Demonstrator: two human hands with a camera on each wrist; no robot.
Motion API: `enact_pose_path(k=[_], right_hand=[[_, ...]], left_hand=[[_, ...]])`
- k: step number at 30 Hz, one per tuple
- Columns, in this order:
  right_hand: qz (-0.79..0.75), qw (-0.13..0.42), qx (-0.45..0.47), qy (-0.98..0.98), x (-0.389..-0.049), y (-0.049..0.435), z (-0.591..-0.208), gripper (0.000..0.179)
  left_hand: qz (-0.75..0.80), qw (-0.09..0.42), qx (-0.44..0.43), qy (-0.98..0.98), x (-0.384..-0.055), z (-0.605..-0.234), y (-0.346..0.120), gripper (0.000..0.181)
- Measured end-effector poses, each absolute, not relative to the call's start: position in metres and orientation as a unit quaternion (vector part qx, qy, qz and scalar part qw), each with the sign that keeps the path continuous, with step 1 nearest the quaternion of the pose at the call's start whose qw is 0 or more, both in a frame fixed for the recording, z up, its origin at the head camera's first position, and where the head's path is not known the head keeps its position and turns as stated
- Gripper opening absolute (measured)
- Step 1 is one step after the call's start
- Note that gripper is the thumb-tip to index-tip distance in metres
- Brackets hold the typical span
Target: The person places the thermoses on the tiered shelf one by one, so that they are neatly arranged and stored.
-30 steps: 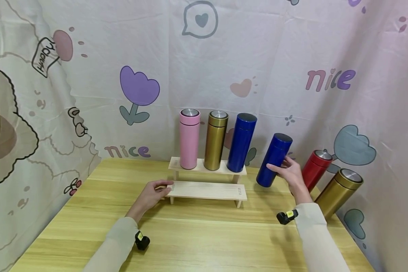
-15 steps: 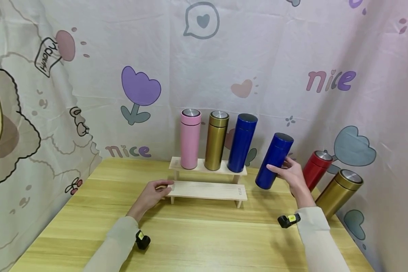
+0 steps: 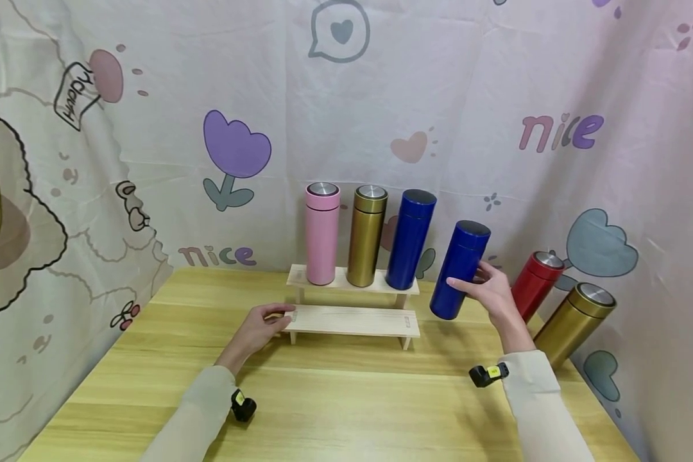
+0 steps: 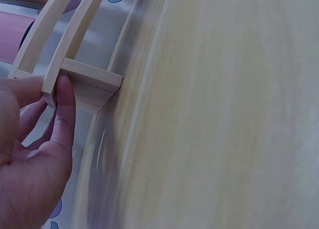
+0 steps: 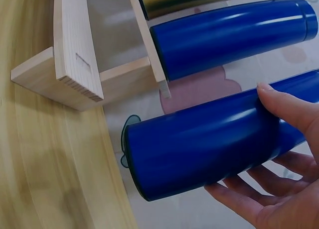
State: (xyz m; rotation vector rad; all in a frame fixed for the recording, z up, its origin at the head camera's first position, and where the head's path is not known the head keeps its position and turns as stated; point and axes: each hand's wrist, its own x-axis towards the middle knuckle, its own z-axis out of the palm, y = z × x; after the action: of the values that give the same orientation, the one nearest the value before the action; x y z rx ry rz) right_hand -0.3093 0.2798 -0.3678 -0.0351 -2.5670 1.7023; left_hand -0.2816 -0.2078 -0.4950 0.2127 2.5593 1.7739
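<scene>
My right hand (image 3: 491,296) grips a blue thermos bottle (image 3: 459,269) around its middle, thumb on the near side. The bottle is tilted and its base hangs above the table, right of a two-step wooden rack (image 3: 352,320). My left hand (image 3: 260,332) pinches the left end of the rack's lower board, thumb on one face and fingers on the other in the left wrist view. On the upper board stand a pink thermos (image 3: 321,240), a gold thermos (image 3: 366,240) and another blue thermos (image 3: 410,244). The lower board carries nothing.
Beyond my right hand, a red thermos (image 3: 536,282) and a second gold thermos (image 3: 574,324) stand at the table's right side, partly hidden by my arm. The wooden table (image 3: 346,404) meets a patterned cloth (image 3: 346,115) behind and at both sides.
My right hand has carried the blue thermos slightly left, toward the rack. My left hand keeps its hold on the lower board; the rack and the other bottles stay in place.
</scene>
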Motion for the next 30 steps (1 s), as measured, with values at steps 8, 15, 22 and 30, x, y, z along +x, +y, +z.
enact_pose_path(k=[8, 15, 22, 30], right_hand=[[0.542, 0.033, 0.0, -0.84, -0.304, 0.276, -0.362, 0.104], [0.533, 0.029, -0.001, -0.846, -0.298, 0.27, -0.361, 0.103], [0.53, 0.028, 0.01, -0.847, -0.293, 0.265, -0.36, 0.1], [0.539, 0.023, 0.032, -0.842, -0.292, 0.258, -0.36, 0.098]], left_hand=[[0.566, 0.009, 0.07, 0.821, -0.282, -0.493, -0.208, 0.034], [0.567, 0.011, 0.072, 0.82, -0.282, -0.494, -0.208, 0.035], [0.573, 0.01, 0.076, 0.816, -0.281, -0.496, -0.208, 0.035], [0.574, 0.015, 0.07, 0.816, -0.282, -0.494, -0.208, 0.034]])
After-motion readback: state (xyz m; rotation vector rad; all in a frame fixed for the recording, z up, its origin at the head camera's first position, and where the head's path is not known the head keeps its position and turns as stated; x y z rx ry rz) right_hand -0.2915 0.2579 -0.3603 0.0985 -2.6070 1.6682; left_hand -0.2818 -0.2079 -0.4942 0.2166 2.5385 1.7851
